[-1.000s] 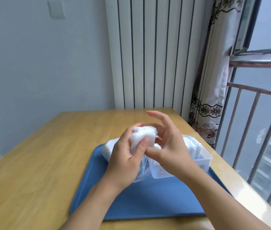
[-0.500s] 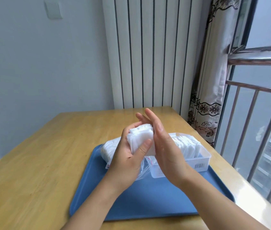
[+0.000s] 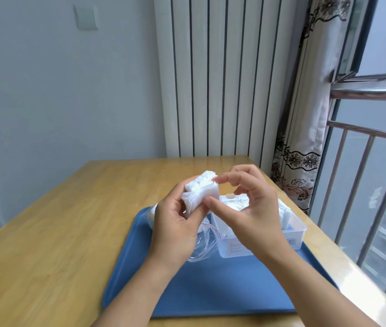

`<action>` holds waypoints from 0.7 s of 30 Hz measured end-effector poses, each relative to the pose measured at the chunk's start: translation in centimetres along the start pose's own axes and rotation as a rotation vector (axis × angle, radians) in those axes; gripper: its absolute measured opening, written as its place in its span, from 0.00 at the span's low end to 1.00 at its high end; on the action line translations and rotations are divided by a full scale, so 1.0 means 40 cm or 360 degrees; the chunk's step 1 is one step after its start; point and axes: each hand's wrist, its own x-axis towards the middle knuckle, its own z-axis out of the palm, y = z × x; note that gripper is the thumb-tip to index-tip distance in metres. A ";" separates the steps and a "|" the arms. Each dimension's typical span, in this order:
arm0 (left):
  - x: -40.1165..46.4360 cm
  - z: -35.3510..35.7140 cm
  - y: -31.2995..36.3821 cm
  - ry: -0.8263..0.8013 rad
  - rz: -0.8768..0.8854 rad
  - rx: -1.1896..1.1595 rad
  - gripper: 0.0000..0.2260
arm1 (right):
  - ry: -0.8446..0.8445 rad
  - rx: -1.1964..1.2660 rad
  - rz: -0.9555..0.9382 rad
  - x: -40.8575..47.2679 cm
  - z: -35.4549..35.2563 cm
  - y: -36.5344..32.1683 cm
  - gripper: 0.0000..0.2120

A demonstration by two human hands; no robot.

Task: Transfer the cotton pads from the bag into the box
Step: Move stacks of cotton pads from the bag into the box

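A stack of white cotton pads (image 3: pixel 200 193) is held up above the blue tray (image 3: pixel 210 286). My left hand (image 3: pixel 175 230) grips the stack from the left, its fingers curled round it. My right hand (image 3: pixel 253 213) meets the stack's right edge, index fingertip on the top corner and thumb at the lower edge, pinching it. Below lies the clear plastic bag (image 3: pixel 205 246) with a red seal line, partly hidden by my left hand. The clear plastic box (image 3: pixel 298 234) stands on the tray to the right, with white pads (image 3: pixel 284 212) in it.
The tray lies on a wooden table (image 3: pixel 57 232) in a corner. A white radiator (image 3: pixel 222 79) stands behind the table. A patterned curtain (image 3: pixel 305 114) and a window with metal bars (image 3: pixel 364 185) are on the right.
My right hand has gone from lying flat against the stack to pinching its right edge with index finger and thumb. The stack stays in my left hand.
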 end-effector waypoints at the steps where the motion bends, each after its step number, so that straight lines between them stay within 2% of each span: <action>1: -0.002 -0.003 -0.001 0.0004 0.0005 0.0019 0.15 | -0.0020 -0.0005 -0.0009 0.000 0.001 0.001 0.14; 8: 0.003 -0.020 -0.014 -0.0083 0.0051 0.0255 0.18 | -0.0232 -0.0044 0.0011 0.010 -0.013 0.013 0.14; 11: 0.007 -0.027 -0.024 -0.0129 0.0098 0.0340 0.19 | -0.0323 -0.0008 0.0084 0.015 -0.014 0.022 0.10; 15: 0.007 -0.028 -0.013 -0.0353 -0.0216 -0.0257 0.18 | -0.0435 0.0126 0.0157 0.018 -0.022 0.034 0.08; 18: 0.013 -0.035 -0.002 -0.0348 -0.0520 -0.0661 0.18 | -0.0540 0.0208 0.0240 0.022 -0.030 0.034 0.06; 21: 0.020 -0.038 -0.010 -0.0205 -0.0585 -0.0606 0.14 | -0.0611 0.0287 0.0324 0.023 -0.036 0.036 0.07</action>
